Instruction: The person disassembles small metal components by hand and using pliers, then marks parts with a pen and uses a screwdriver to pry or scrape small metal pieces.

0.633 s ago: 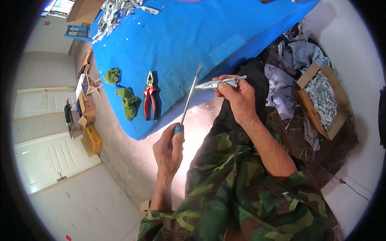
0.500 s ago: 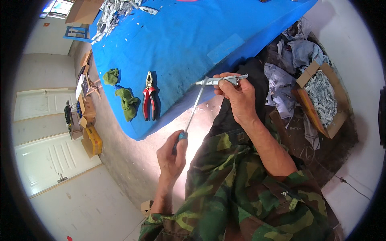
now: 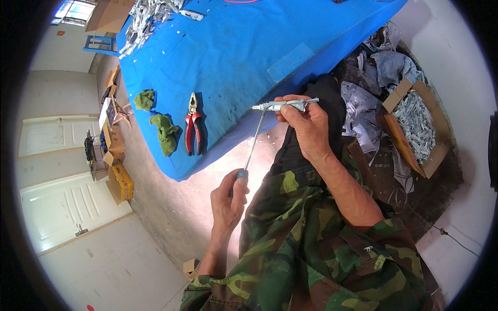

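My left hand is closed round the blue handle of a screwdriver. Its long metal shaft slants up to the right, and the tip meets a slim pale-grey metal part. I cannot tell whether the tip sits inside the part or only touches it. My right hand grips this part between thumb and fingers, holding it roughly level just off the near edge of the blue-covered table. Red-and-black pliers lie on the cloth left of the part, jaws pointing away from me.
Crumpled green rags lie beside the pliers. A heap of similar grey parts covers the table's far left. On my right, an open cardboard box holds many more, next to crumpled plastic bags. Cardboard boxes line the left wall.
My left hand has moved slightly up and to the right with the screwdriver. The grey part has rolled a little in my right hand, which otherwise keeps its place.
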`<state>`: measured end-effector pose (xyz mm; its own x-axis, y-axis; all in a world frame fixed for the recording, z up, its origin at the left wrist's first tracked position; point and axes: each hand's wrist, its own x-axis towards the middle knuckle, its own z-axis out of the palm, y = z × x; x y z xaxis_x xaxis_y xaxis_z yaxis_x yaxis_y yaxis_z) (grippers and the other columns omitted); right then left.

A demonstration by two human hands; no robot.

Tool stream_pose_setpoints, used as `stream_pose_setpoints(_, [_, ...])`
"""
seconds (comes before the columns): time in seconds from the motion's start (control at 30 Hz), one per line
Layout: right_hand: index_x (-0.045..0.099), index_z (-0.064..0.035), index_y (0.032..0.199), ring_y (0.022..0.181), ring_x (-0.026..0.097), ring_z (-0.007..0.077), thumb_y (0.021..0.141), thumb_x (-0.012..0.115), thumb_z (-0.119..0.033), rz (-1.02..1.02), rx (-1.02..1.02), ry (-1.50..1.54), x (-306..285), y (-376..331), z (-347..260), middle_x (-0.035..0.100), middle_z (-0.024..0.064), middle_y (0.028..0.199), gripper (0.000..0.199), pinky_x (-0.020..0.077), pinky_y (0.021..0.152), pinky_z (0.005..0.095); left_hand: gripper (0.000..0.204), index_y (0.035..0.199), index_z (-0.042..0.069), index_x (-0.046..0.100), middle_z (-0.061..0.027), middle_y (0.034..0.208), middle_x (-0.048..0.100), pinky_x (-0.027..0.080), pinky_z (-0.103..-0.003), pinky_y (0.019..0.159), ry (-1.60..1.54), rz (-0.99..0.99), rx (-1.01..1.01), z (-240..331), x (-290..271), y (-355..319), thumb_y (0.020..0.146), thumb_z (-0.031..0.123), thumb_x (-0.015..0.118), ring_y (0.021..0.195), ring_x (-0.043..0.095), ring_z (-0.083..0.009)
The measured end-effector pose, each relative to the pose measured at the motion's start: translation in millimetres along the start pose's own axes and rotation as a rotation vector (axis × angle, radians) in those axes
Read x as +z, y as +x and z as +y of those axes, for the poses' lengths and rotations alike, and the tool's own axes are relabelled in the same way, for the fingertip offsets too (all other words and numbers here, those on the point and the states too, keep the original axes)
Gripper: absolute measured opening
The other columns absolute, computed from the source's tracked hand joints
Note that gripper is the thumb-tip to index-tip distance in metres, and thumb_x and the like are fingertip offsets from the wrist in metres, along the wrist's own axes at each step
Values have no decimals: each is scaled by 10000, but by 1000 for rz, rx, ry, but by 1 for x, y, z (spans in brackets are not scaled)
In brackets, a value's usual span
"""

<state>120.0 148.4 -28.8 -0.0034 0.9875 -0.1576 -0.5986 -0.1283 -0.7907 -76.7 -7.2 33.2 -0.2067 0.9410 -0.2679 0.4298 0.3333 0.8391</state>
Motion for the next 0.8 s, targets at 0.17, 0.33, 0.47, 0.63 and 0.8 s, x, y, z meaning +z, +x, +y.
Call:
stream_pose_setpoints(0.17, [701, 10, 1143, 845, 674, 96, 969, 693, -55, -18, -39, -64, -1, 0, 0, 757, 82, 1065, 186, 559, 765, 258, 455, 1267, -40, 660, -58, 778, 664, 437, -231, 451, -81, -46, -126, 14, -3, 1, 1089, 373, 588, 571, 581, -71])
stream_pose_setpoints(0.33, [702, -2, 1181, 806, 643, 71, 976, 668, -53, -106, -103, -260, -9, 1, 2, 734, 45, 1000, 214, 525, 696, 232, 534, 1269, -38, 664, -43, 772, 655, 452, -243, 493, 102, -122, -93, 24, -32, 9, 948, 367, 793, 582, 576, -82])
stream_pose_setpoints(0.47, [708, -11, 1203, 774, 622, 59, 982, 657, -63, -204, -127, -474, -9, -3, -8, 724, 30, 960, 233, 510, 666, 221, 408, 1196, -39, 710, -65, 835, 700, 513, -293, 559, 289, -112, 42, 42, -61, 20, 883, 196, 825, 630, 626, -132])
stream_pose_setpoints(0.63, [716, -12, 1200, 753, 603, 56, 985, 654, -68, -241, -29, -439, -6, -7, -15, 707, 23, 928, 231, 502, 661, 226, 313, 1123, -11, 744, -171, 966, 763, 585, -360, 765, 529, -154, 48, 78, -73, 37, 854, 137, 807, 816, 743, -265])
stream_pose_setpoints(0.8, [695, -3, 1210, 766, 622, 75, 979, 668, -68, -256, -47, -427, -11, -1, -13, 703, 32, 936, 241, 543, 718, 245, 315, 1142, 11, 748, -118, 827, 736, 547, -330, 659, 564, -140, 91, 85, -75, 35, 857, 134, 802, 693, 679, -176])
